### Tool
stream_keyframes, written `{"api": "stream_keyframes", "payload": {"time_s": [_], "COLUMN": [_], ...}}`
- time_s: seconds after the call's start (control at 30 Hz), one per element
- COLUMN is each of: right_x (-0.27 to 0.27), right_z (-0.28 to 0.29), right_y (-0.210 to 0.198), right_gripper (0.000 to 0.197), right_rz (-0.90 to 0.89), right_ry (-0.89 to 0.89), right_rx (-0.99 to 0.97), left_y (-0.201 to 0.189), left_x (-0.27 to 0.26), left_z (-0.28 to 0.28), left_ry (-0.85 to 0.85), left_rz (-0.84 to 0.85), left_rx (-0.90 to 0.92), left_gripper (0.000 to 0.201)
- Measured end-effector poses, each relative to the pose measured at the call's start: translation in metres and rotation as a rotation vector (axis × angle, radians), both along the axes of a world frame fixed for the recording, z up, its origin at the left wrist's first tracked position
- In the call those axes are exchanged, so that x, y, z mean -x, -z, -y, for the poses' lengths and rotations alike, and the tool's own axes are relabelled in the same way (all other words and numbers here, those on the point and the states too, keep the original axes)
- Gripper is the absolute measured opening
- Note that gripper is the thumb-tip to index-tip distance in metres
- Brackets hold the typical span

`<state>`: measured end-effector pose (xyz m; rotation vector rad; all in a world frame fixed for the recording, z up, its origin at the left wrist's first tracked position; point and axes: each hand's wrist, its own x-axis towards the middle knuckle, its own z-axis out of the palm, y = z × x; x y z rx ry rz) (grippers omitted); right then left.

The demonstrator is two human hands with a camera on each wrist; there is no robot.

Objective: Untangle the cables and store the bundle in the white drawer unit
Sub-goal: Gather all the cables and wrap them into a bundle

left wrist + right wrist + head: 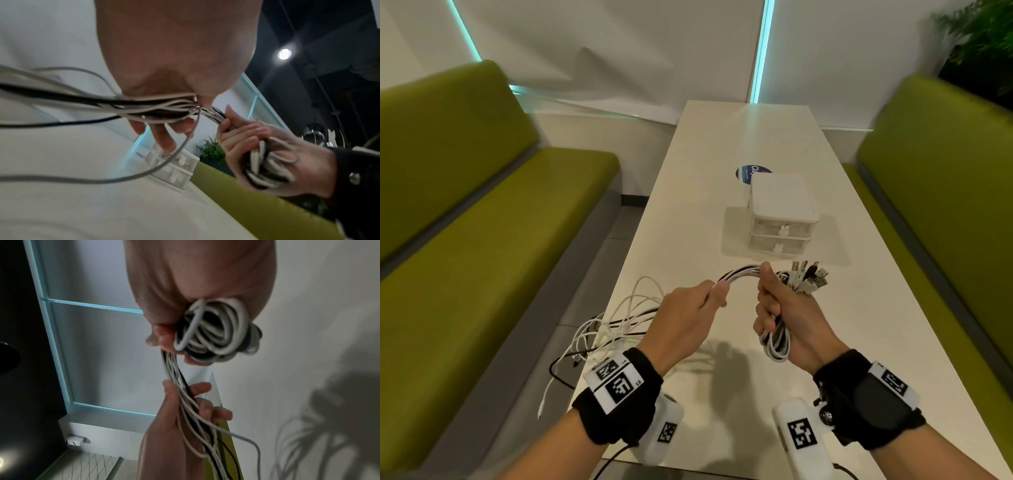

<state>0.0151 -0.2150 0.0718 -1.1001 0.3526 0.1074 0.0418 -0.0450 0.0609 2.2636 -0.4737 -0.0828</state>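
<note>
My right hand point(779, 308) grips a coiled bundle of white and black cables point(777, 342), its USB plugs point(810, 279) sticking up past the fist. In the right wrist view the coil point(211, 331) sits in the curled fingers. A span of cables point(741, 273) runs left to my left hand point(714, 294), whose fingers curl round the strands point(164, 105). Loose cable tails point(616, 325) trail from that hand over the table's left edge. The white drawer unit point(782, 219) stands on the table just beyond my hands, both drawers closed.
The long white table point(722, 144) runs away from me between two green benches point(482, 222) point(935, 178). A blue round sticker point(751, 171) lies behind the drawer unit. A plant point(983, 44) stands at the far right. One white cable end point(544, 401) hangs towards the floor.
</note>
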Motion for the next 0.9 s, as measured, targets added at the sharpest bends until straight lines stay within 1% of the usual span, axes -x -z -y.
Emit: {"api": "stream_keyframes", "payload": {"time_s": [0.07,0.13,0.2,0.27,0.37,0.43,0.57,0.67,0.7,0.73,0.8,0.83,0.9], "right_x": [0.0,0.001,0.002,0.001,0.002,0.003,0.003,0.005,0.005,0.006,0.006,0.005,0.002], "right_z": [-0.006,-0.014,-0.02,-0.021,-0.02,-0.018,-0.01,-0.005,-0.004,-0.004,-0.002,-0.002,-0.003], "right_y": [0.002,0.003,0.004,0.007,0.005,0.0,-0.004,-0.005,-0.006,-0.006,-0.007,-0.006,-0.007], "right_gripper": [0.044,0.046,0.049,0.05,0.057,0.061,0.058,0.062,0.059,0.052,0.03,0.024,0.026], "right_rz": [0.008,0.021,0.033,0.062,0.127,0.14,0.153,0.115,0.101,0.091,0.076,0.077,0.078], "right_ry": [0.05,0.09,0.113,0.111,-0.018,-0.078,-0.102,-0.113,-0.121,-0.127,-0.116,-0.104,-0.059], "right_rx": [0.069,0.138,0.169,0.19,0.115,0.066,0.033,-0.007,-0.022,-0.024,-0.014,-0.014,-0.01], "left_y": [0.003,0.005,0.006,0.005,0.002,0.001,-0.006,-0.012,-0.014,-0.014,-0.013,-0.012,-0.011], "left_x": [0.006,0.012,0.016,0.021,0.026,0.026,0.023,0.018,0.017,0.016,0.018,0.019,0.021], "left_z": [0.004,0.009,0.012,0.015,0.02,0.024,0.03,0.035,0.037,0.037,0.038,0.039,0.039], "left_ry": [-0.014,-0.003,0.004,0.03,0.089,0.122,0.189,0.231,0.247,0.26,0.273,0.269,0.236], "left_rz": [-0.007,0.045,0.099,0.106,0.077,0.042,0.019,0.007,-0.01,-0.036,-0.109,-0.145,-0.164], "left_rx": [-0.039,-0.117,-0.169,-0.199,-0.267,-0.27,-0.264,-0.285,-0.282,-0.268,-0.199,-0.152,-0.086], "left_gripper": [0.048,0.048,0.047,0.043,0.043,0.044,0.042,0.038,0.038,0.039,0.038,0.036,0.038]}}
